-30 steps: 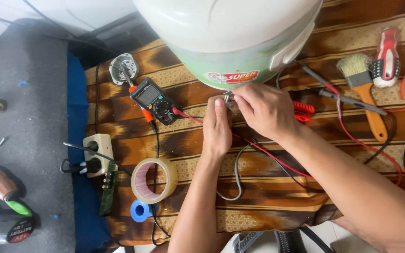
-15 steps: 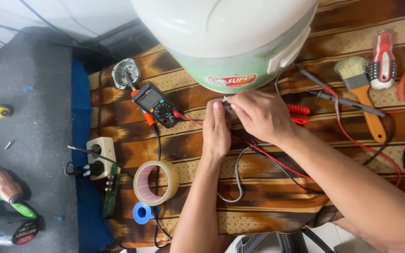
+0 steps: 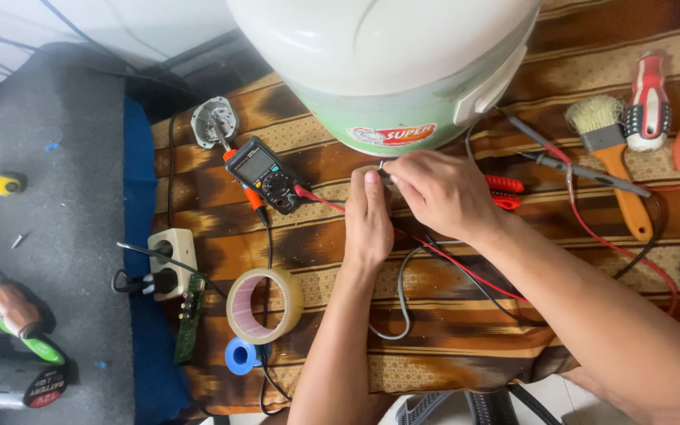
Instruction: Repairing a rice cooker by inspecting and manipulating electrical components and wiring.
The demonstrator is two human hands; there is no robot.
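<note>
Hands meet just below the front of the rice cooker [image 3: 391,71], which is the landmark for everything noted. Your left hand [image 3: 367,224] lies flat-ish on the patterned brown cloth [image 3: 513,346], fingers drawn together, thumb tip pressing a small metal terminal [image 3: 380,168] close under the cooker's lower edge. Your right hand [image 3: 442,193] is curled, fingertips pinching at the same spot; the piece between them is too small to identify.

Multimeter [image 3: 265,173] sits left of the cooker's base, its red lead [image 3: 320,198] running toward your hands. Grey cable [image 3: 400,291] loops below your hands, away from the cooker. Tape roll [image 3: 264,305] lies further down and left, beside a white power strip [image 3: 171,264]. Paintbrush [image 3: 615,157] and red-handled screwdriver [image 3: 648,102] lie right of the cooker.

Judgement on technique: keep your left thumb steady as the anchor, so only the right fingertips move. Keep the red lead slack and off the contact point. Tilt your wrists apart a little; right now they hide the work from above.
</note>
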